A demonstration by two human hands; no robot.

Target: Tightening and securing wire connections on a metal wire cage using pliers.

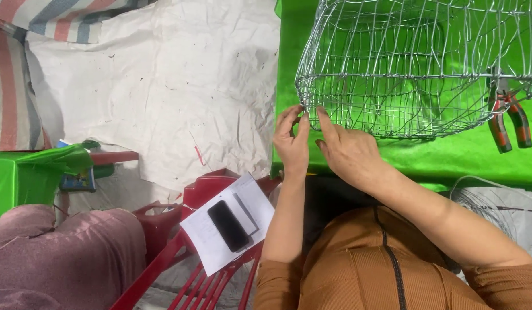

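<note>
A bright green glossy cloth [426,155] covered the work surface across the upper right of the frame, and crumpled white sheeting [162,86] lay over the floor to its left.

At the lower centre of the cloth's near edge, the left hand [291,143] was pinched narrow, thumb and fingertips closed on the bottom left corner of a silver wire mesh basket [403,69]. The right hand [349,152] lay just beside it, its index finger stretched up to touch the same lower rim of the basket, the other fingers loosely curled; it gripped nothing that could be seen. Both forearms came up from brown ribbed sleeves [357,270] at the bottom of the frame.

The basket lay tipped on its side, filling the upper right. At its right end, a pair of pliers with orange and dark handles [507,120] hung against the mesh, handles pointing down.

Further out, at the lower centre left, a red plastic chair [162,229] held a white sheet of paper [211,241] with a black phone [227,225] lying on it. A mauve padded garment [59,258] filled the lower left corner, and a striped tarpaulin [53,23] the upper left.
</note>
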